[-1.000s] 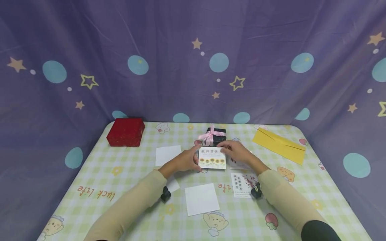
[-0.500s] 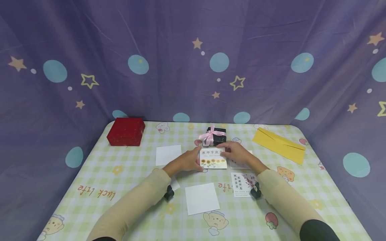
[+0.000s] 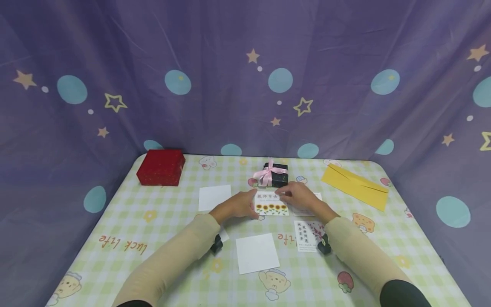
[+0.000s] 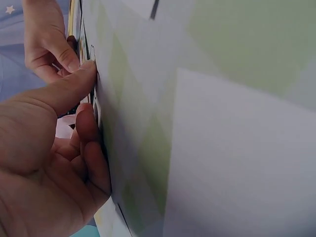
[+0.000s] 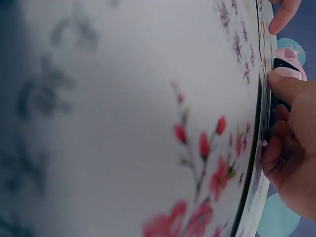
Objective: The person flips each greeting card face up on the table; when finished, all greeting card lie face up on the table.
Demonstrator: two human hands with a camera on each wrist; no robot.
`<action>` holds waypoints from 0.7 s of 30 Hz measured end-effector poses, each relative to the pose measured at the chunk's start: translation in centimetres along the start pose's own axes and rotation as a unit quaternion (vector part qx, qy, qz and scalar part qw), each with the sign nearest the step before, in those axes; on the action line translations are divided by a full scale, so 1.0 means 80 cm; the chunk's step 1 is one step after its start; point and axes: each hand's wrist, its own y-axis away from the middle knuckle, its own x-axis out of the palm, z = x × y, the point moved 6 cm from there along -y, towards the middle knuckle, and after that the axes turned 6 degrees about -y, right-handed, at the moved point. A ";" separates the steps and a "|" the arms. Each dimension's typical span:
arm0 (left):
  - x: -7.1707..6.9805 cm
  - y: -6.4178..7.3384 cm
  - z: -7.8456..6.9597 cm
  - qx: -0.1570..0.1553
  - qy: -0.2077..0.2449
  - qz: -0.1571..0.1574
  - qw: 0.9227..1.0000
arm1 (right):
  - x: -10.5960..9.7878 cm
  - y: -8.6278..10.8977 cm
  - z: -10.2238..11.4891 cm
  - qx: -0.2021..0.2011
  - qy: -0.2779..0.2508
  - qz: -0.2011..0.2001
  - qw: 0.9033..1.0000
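Note:
In the head view, a white card printed with a row of sunflowers (image 3: 271,209) lies flat near the table's middle. My left hand (image 3: 241,204) spans its left edge, one fingertip near the far corner and another at the near corner. My right hand (image 3: 301,197) rests fingertips on its far right corner and hides part of it. A second printed card (image 3: 316,197) is partly covered by the right hand. Nearer me lies a card with red blossoms (image 3: 307,236), which fills much of the right wrist view. The left wrist view shows my left thumb (image 4: 74,84) at the card's edge.
A black gift box with pink ribbon (image 3: 278,175) stands just behind the card. A red box (image 3: 161,167) is back left, a yellow envelope (image 3: 354,186) back right. White blank cards (image 3: 257,253) lie in front and to the left, one mostly under the left arm.
The sunflower card has tipped down from a slight tilt to flat on the table. Both hands have stayed at its edges, with small shifts downward.

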 end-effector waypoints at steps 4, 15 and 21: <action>-0.003 0.000 -0.002 0.001 -0.016 -0.001 1.000 | -0.001 0.000 0.003 -0.006 -0.002 -0.005 1.000; -0.004 -0.002 -0.002 -0.005 -0.031 0.007 0.999 | 0.002 -0.005 -0.006 0.017 -0.017 0.012 1.000; -0.002 -0.001 -0.001 -0.009 -0.025 0.017 1.000 | 0.000 -0.002 -0.004 0.023 -0.029 0.022 0.999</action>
